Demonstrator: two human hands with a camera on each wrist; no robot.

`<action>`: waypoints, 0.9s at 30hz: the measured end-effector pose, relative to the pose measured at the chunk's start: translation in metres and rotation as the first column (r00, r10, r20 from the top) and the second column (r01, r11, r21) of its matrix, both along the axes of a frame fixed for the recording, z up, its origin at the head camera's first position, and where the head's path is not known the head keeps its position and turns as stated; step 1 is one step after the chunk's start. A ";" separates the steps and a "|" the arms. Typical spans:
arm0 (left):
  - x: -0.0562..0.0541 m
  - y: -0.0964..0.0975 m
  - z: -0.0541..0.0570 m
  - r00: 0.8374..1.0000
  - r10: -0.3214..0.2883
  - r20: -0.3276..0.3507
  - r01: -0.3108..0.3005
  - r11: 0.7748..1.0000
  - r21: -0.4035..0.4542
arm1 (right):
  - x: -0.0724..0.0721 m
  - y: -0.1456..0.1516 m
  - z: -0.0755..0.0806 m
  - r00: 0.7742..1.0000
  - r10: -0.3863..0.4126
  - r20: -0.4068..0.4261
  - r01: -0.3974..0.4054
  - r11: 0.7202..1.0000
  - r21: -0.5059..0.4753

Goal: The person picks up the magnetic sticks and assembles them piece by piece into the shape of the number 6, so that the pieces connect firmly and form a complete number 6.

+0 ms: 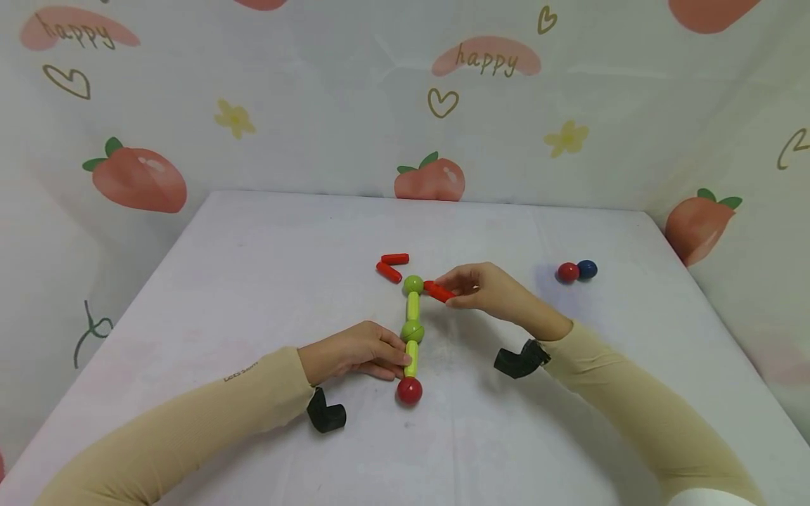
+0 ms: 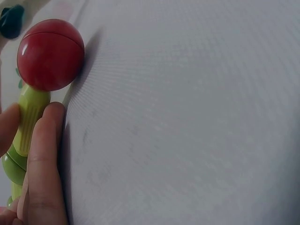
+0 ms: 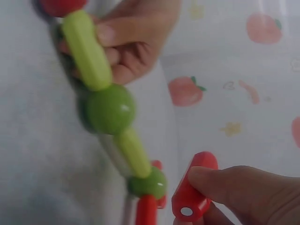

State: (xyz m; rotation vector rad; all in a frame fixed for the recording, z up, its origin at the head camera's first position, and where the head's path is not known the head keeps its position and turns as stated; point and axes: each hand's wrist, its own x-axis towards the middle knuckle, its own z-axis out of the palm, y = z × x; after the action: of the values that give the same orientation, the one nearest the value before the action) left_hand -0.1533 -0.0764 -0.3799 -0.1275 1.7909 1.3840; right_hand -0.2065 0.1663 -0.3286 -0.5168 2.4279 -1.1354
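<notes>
A chain of magnetic building pieces lies on the table: a red ball [image 1: 409,391], a yellow-green rod [image 1: 411,357], a green ball [image 1: 413,331], a second yellow-green rod [image 1: 413,306] and a far green ball [image 1: 413,284]. My left hand [image 1: 363,351] pinches the rod beside the red ball between thumb and fingers. Just right of the far green ball, my right hand [image 1: 484,292] holds a red rod [image 3: 194,187] between thumb and fingers, a pale disc showing on its end. Another red rod [image 3: 146,211] appears against that ball in the right wrist view.
Two loose red rods [image 1: 392,264] lie left of the far green ball. At the table's right, a red ball [image 1: 567,273] sits against a dark blue ball [image 1: 587,269]. A black wrist mount [image 1: 522,359] is on each forearm. Behind the white table [image 1: 285,239] hangs a fruit-printed cloth [image 1: 329,105].
</notes>
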 end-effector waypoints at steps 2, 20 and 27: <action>0.001 -0.001 -0.002 1.000 -0.004 -0.004 0.004 1.000 -0.001 | 0.008 0.000 -0.006 1.000 0.001 0.001 -0.001 1.000 0.021; 0.008 -0.014 -0.011 0.999 -0.029 -0.026 0.029 1.000 0.011 | 0.043 -0.007 -0.048 0.995 0.089 -0.050 -0.086 0.995 0.054; 0.011 -0.020 -0.014 0.999 -0.040 -0.032 0.041 0.999 0.020 | 0.046 -0.016 -0.051 0.990 0.106 -0.092 -0.099 0.992 0.083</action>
State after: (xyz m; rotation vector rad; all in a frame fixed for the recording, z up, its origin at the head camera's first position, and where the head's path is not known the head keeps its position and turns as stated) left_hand -0.1425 -0.0963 -0.3941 -0.0584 1.7950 1.3818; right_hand -0.1600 0.1501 -0.3797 -0.6779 2.4846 -0.9901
